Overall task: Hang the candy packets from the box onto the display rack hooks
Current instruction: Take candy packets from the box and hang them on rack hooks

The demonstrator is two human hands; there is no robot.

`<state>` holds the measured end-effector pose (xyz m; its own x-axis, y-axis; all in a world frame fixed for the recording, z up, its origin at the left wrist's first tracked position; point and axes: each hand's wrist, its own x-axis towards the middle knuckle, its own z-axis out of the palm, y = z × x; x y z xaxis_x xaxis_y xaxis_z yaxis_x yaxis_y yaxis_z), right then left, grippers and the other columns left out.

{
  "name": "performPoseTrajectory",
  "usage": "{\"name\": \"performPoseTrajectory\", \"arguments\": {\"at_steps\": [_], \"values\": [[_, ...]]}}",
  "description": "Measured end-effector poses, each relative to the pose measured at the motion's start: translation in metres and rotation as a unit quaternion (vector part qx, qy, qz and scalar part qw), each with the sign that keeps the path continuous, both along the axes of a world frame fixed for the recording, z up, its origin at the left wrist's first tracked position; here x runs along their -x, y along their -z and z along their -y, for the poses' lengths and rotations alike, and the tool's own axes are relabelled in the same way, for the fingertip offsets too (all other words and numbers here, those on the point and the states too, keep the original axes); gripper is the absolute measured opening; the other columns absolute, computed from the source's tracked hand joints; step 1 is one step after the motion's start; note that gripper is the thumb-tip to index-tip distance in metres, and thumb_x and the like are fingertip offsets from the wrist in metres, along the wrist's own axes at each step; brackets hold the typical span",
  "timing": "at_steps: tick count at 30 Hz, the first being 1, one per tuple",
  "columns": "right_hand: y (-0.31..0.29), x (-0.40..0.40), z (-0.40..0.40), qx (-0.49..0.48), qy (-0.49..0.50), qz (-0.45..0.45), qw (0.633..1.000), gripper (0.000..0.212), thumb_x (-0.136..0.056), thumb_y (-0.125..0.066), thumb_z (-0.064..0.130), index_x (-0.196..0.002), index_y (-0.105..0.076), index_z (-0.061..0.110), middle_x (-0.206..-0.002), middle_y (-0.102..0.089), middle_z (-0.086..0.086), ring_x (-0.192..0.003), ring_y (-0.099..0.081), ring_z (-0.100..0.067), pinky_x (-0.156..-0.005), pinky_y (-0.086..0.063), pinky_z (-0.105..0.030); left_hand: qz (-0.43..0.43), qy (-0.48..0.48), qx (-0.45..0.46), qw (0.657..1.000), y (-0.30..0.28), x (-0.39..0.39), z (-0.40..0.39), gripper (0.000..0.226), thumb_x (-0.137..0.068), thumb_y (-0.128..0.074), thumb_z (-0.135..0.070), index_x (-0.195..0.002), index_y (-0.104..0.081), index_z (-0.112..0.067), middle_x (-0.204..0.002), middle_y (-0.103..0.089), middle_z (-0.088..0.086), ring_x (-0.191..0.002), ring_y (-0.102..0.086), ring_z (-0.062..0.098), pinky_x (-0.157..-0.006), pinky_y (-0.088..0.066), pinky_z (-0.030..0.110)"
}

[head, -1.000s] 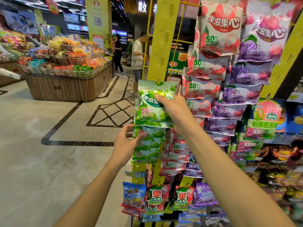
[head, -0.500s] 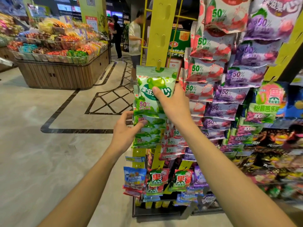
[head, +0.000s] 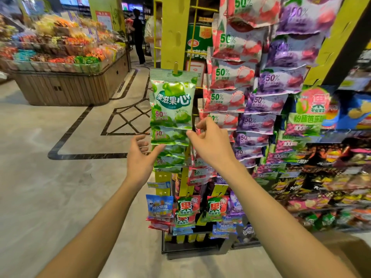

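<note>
Two bare forearms reach up from the bottom of the frame toward a yellow display rack [head: 176, 35] at centre. The left hand [head: 140, 157] is spread, its thumb resting against the lower green packets [head: 170, 155] and gripping nothing; the right hand [head: 210, 143] has loosely curled fingers beside the bottom right corner of the top green candy packet [head: 172, 103], and whether they pinch its edge or hang just clear cannot be told. That packet hangs by its top hole on a yellow hook [head: 176, 68] just above mid-frame, at the head of a column of like packets. By the look of it, this packet is hung and the hands are letting go; the next move would call for fetching another packet from the box, which may be the brown cardboard edge [head: 341, 249] at lower right, its contents hidden. To the right hang columns of red packets [head: 226, 77] and purple packets [head: 281, 81]. Farther off, at upper left, a wooden bin [head: 66, 87] is heaped with loose sweets, and a person [head: 138, 37] stands beyond it in the aisle.
</note>
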<state>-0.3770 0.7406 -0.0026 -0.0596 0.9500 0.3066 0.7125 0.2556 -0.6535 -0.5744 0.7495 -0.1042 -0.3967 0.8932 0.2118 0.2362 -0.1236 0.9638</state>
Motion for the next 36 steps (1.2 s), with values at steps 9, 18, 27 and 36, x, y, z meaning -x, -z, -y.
{"name": "performPoseTrajectory", "arguments": {"at_steps": [9, 18, 27, 36], "values": [[0.035, -0.123, 0.02, -0.009, 0.006, 0.183, 0.983, 0.036, -0.1, -0.051, 0.047, -0.118, -0.054, 0.016, -0.112, -0.066, -0.006, -0.104, -0.063, -0.031, -0.083, -0.054, -0.046, -0.204, -0.064, 0.136, 0.967, 0.059, -0.031, 0.054, 0.034, -0.094, -0.067, -0.045, -0.109, -0.053, -0.019, -0.112, -0.066, 0.011, -0.101, -0.065, 0.033, -0.086, -0.055, 0.052], [0.078, -0.381, 0.088, 0.076, 0.081, 0.249, 0.962, 0.068, -0.098, -0.046, 0.062, -0.151, -0.039, 0.02, -0.135, -0.061, -0.003, -0.118, -0.061, -0.027, -0.086, -0.054, -0.039, -0.533, 0.162, 0.152, 0.816, 0.05, -0.237, 0.075, 0.054, -0.103, -0.05, -0.051, -0.137, -0.05, -0.009, -0.126, -0.059, 0.014, -0.116, -0.057, 0.034, -0.091, -0.05, 0.044], [0.106, -0.621, 0.208, 0.177, 0.271, 0.243, 0.914, 0.067, -0.098, -0.047, 0.06, -0.149, -0.043, 0.016, -0.138, -0.059, -0.007, -0.123, -0.058, -0.029, -0.094, -0.051, -0.041, -0.637, 0.398, -0.029, 0.659, 0.041, -0.555, 0.057, 0.064, -0.102, -0.042, -0.06, -0.151, -0.042, -0.02, -0.15, -0.05, 0.006, -0.135, -0.05, 0.029, -0.104, -0.047, 0.044], [0.139, -0.805, 0.309, 0.308, 0.403, 0.203, 0.837, 0.082, -0.098, -0.044, 0.064, -0.161, -0.018, 0.018, -0.167, -0.02, -0.01, -0.152, -0.023, -0.03, -0.122, -0.025, -0.045, -0.631, 0.53, -0.145, 0.547, 0.062, -0.822, 0.064, 0.07, -0.103, -0.038, -0.06, -0.158, -0.03, -0.018, -0.16, -0.038, 0.009, -0.145, -0.04, 0.028, -0.114, -0.04, 0.043]]}}
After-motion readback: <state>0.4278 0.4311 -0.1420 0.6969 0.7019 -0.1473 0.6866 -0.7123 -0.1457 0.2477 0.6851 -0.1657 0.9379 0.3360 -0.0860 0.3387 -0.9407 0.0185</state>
